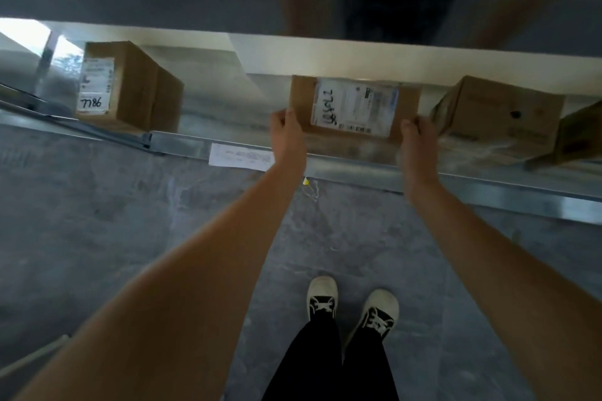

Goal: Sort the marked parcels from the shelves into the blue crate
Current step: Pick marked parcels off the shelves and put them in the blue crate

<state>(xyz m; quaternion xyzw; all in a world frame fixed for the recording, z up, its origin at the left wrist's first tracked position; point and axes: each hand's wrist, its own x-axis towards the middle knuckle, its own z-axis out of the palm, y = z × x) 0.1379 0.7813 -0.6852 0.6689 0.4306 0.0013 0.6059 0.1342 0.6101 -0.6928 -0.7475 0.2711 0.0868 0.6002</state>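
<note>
A brown cardboard parcel (353, 107) with a white shipping label and a handwritten number sits on the low metal shelf (358, 169) in front of me. My left hand (286, 130) grips its left front corner, fingers curled round the edge. My right hand (417, 137) grips its right front corner the same way. Both arms reach out straight from the bottom of the view. No blue crate is in view.
Another labelled parcel (127, 85) marked 7786 stands on the shelf to the left. An unlabelled box (498, 114) sits close on the right, with one more at the far right edge. An upper shelf beam (293, 0) overhangs. A paper tag (241, 156) hangs on the shelf edge. Grey floor lies below.
</note>
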